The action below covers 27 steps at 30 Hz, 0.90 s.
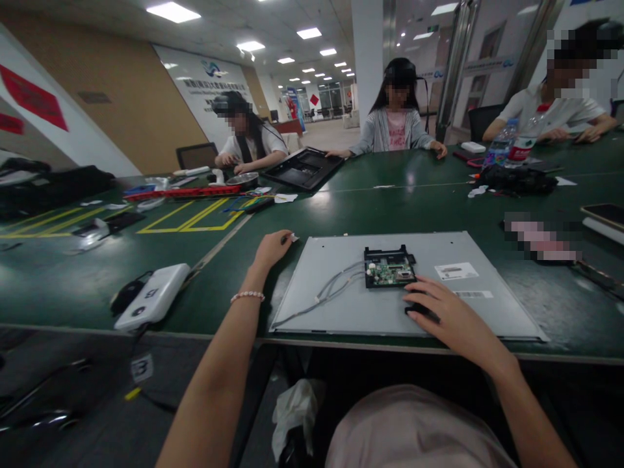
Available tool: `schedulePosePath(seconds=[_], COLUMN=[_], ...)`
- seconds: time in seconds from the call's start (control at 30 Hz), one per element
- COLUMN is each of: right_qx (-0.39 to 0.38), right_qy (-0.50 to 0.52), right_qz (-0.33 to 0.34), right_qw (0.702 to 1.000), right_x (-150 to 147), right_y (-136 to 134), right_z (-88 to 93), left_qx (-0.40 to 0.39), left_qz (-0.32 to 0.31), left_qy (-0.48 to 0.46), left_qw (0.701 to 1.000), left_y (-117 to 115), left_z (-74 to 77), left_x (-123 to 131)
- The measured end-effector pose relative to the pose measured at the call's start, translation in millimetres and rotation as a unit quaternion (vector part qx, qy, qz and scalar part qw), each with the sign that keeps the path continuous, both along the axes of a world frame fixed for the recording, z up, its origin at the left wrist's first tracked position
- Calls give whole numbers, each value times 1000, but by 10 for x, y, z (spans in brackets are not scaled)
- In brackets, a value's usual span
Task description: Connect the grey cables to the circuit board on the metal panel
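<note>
A flat grey metal panel (341,305) lies on the table in front of me. On it sits a black bracket with a green circuit board (392,272), and grey cables (331,290) run from the board towards the panel's lower left corner. My left hand (273,249) rests on the table beyond the panel's left edge, fingers curled, with a small white piece (293,238) at the fingertips. My right hand (439,307) lies over the panel, fingers stretched and apart, fingertips by the board's lower right corner. Something dark beneath this hand is unclear.
A white device with a strap (155,298) lies at the left table edge. Across the table, a co-worker's hand touches a black frame (307,169); two other people sit there. Bottles (524,144), a black pouch (514,180) and a phone (604,213) lie right.
</note>
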State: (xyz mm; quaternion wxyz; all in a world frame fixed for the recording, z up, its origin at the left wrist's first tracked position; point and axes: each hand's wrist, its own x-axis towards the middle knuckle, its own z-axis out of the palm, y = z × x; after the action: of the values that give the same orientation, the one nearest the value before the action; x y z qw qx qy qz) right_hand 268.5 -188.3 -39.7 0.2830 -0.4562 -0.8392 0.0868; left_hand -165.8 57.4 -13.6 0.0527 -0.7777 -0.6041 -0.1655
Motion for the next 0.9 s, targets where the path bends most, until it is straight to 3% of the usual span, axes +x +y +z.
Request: schedulePosePath(seconds=[0.43,0.63,0.9], right_qx=[-1,-5,0], right_qy=[6,1,17], right_qz=[-4,-4,-5], right_qw=[1000,1000,1000], right_x=[-1,-5,-5], right_y=[-3,-8,-19], right_z=[-2,2,17], left_qx=[5,9,12], left_qz=[37,19,52], left_qy=[-72,-22,41], left_qw=[997,1000,998], left_y=[28,72,37], left_z=[-46,-57,42], left_x=[-6,-15,45])
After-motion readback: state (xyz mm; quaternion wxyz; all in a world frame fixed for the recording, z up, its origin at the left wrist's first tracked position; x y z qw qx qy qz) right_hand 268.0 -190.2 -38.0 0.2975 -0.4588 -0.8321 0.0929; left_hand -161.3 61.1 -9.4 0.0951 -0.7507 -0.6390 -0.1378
